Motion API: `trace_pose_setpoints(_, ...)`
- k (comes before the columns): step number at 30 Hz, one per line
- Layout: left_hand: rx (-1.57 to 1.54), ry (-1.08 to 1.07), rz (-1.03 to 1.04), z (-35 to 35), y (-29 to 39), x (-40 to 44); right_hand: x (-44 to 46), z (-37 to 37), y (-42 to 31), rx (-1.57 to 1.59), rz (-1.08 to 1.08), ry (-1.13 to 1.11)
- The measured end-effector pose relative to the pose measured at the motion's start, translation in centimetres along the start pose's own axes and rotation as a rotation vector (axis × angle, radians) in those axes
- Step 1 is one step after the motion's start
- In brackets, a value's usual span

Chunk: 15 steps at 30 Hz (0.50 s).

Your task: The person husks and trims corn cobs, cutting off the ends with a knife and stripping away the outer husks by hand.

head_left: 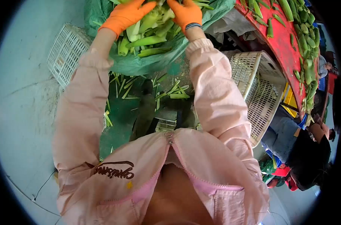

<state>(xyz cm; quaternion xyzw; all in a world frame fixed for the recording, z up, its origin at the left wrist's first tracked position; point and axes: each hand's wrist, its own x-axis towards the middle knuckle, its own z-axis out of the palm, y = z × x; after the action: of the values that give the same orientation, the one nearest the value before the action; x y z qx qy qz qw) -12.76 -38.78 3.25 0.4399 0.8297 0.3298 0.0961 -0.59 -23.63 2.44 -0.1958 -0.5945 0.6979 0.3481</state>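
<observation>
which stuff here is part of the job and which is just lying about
Seems part of the job:
- left hand and right hand, both orange-gloved
- green stalks and leaves at the hands
- green bag around them

Probably just lying about:
- scraps on the floor
- white crate on the left

Unclear: green pieces on the red table, untouched by these hands

The left arm (80,101) and right arm (217,84) reach forward, sleeved nearly to the wrists (104,39). The gloved left hand (127,15) and right hand (187,15) angle inward, apart, partly cropped, their grip unclear.
</observation>
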Motion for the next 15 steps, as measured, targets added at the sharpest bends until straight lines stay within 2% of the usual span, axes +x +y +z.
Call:
trace_pose_setpoints(2,0.388,-0.164,-0.226,0.1,-3.8,-1.2,0.0,-3.2,2.5,-0.635,0.502,-0.202)
trace_pose_setpoints(3,0.326,-0.128,-0.165,0.2,-5.9,-2.5,-1.6,-4.2,3.3,-0.599,0.48,-0.124)
trace_pose_setpoints(4,0.264,-0.088,-0.105,0.2,-7.9,-3.9,-3.2,-5.0,2.6,-0.513,0.546,-0.082)
trace_pose_setpoints(6,0.262,-0.151,-0.311,-0.6,-9.8,-6.7,-5.7,-5.9,2.9,-0.487,0.579,-0.095)
trace_pose_setpoints(7,0.221,-0.087,-0.388,-0.4,-10.9,-8.5,-6.8,-6.0,3.9,-0.522,0.535,-0.109)
trace_pose_setpoints(8,0.178,-0.023,-0.465,0.1,-12.2,-10.4,-7.6,-5.3,3.4,-0.569,0.616,-0.149)
trace_pose_setpoints(10,0.298,0.262,-0.424,3.1,-17.4,-14.2,-9.3,-4.4,6.6,-0.65,0.448,-0.275)
trace_pose_setpoints(11,0.22,0.309,-0.54,2.8,-16.4,-14.7,-9.5,-3.4,7.2,-0.875,0.341,-0.396)
trace_pose_setpoints(12,0.14,0.352,-0.654,2.7,-15.6,-15.1,-9.4,-1.6,6.0,-0.993,0.324,-0.497)
trace_pose_setpoints(13,0.131,0.423,-0.762,4.4,-16.8,-15.8,-9.6,-0.8,8.0,-1.076,0.263,-0.588)
trace_pose_setpoints(14,0.119,0.494,-0.869,6.1,-18.1,-16.3,-9.3,0.6,8.2,-1.169,0.293,-0.714)
trace_pose_setpoints(15,-0.042,0.395,-1.009,6.3,-17.6,-16.4,-9.1,1.8,8.3,-1.265,0.324,-0.84)
